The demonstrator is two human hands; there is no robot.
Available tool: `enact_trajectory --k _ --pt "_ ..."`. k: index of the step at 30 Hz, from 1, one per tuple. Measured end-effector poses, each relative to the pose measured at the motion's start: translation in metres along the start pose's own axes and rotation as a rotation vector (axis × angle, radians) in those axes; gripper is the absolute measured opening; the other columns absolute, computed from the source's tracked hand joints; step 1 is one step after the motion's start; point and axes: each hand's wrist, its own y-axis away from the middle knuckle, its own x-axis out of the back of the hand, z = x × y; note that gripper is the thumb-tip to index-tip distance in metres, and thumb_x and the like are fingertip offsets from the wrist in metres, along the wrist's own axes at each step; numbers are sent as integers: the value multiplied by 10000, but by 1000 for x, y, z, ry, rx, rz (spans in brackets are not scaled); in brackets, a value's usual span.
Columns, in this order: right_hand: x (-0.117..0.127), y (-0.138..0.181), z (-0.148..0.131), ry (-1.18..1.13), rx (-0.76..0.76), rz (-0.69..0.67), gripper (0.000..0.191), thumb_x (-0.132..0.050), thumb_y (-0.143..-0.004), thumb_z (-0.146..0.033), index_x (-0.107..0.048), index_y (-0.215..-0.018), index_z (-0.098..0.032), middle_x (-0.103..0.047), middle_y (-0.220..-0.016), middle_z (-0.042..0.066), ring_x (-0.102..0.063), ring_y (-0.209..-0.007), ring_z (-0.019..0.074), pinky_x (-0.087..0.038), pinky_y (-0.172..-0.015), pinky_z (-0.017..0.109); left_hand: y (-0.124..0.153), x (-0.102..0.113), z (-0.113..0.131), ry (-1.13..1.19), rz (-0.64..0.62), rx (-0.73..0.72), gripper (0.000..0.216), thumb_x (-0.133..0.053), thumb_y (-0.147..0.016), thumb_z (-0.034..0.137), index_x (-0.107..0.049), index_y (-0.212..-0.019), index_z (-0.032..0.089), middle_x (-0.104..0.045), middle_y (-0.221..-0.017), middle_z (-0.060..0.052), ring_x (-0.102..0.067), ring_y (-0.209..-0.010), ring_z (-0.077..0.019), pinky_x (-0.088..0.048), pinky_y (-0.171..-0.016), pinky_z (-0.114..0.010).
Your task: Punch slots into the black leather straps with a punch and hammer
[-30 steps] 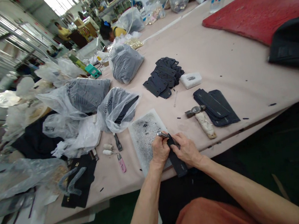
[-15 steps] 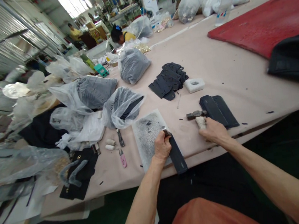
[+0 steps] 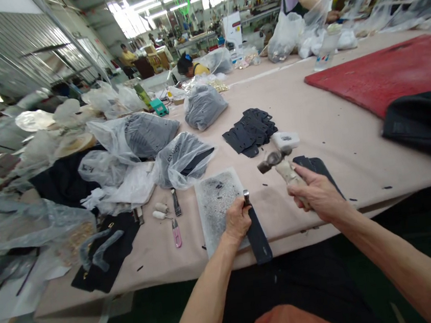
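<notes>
My left hand [image 3: 238,221] is closed around a metal punch [image 3: 246,197], whose shiny top sticks up above the fingers. The punch's lower end is hidden by the hand. It stands at a long black strip [image 3: 259,239] that lies over the right edge of a speckled white board [image 3: 217,212] and reaches the table's front edge. My right hand [image 3: 315,193] grips a hammer [image 3: 286,170] by its pale wrapped handle, with the head raised to the right of the punch and apart from it. Behind that hand lies a black folded piece [image 3: 323,166], partly covered.
Black cut pieces [image 3: 251,131] are heaped beyond the board, beside a white block [image 3: 288,139]. Pink snips [image 3: 176,233] and a metal tool [image 3: 176,202] lie left. Plastic bags [image 3: 184,159] crowd the left side; a red sheet [image 3: 387,71] is at right. Co-workers sit or stand farther back.
The hammer has risen from near the black folded piece and moved slightly left, its head now tilted. My left hand keeps its hold on the punch. The view has tipped upward, showing another person.
</notes>
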Motion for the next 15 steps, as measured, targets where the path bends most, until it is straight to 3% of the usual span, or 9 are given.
enact_trajectory --k 3,6,9,11,13,15 --pt "-7 24 -54 228 412 54 697 -638 -834 -319 -397 -1487 -280 -666 -751 -15 -552 -530 101 -468 -478 207 0 0 0 -18 10 -8 162 -540 -810 82 -601 -852 227 -652 -790 -30 -631 -766 -200 -479 -711 -293" --pt "-15 35 -71 419 663 26 675 -600 -878 -299 -365 -1510 -279 -720 -998 41 -654 -745 140 -552 -682 259 0 0 -1 -25 20 -23 160 -544 -803 76 -596 -840 222 -654 -784 -30 -632 -754 -200 -476 -697 -290" --pt "-20 31 -54 672 723 -144 599 -548 -894 -268 -427 -1480 -235 -713 -1131 79 -688 -943 205 -564 -815 329 1 -1 -1 -32 29 -27 161 -542 -803 73 -597 -839 219 -661 -778 -27 -635 -743 -196 -474 -686 -285" --pt "-19 27 -48 824 703 -246 561 -515 -898 -227 -462 -1456 -210 -724 -1122 92 -698 -954 222 -568 -820 344 1 -1 -1 -46 29 -16 158 -537 -811 76 -597 -842 218 -668 -782 -24 -638 -746 -190 -475 -693 -279" --pt "-15 28 -57 901 722 -265 562 -500 -902 -192 -452 -1461 -211 -737 -1085 80 -710 -890 209 -574 -788 326 1 -1 0 -62 22 0 157 -538 -815 76 -597 -843 218 -676 -793 -24 -642 -757 -185 -476 -705 -274" --pt "-12 35 -76 871 828 -183 593 -514 -908 -184 -408 -1489 -233 -730 -1104 61 -710 -866 194 -575 -776 305 1 0 1 -66 13 3 162 -544 -810 71 -599 -850 218 -684 -811 -27 -647 -774 -185 -480 -719 -271"
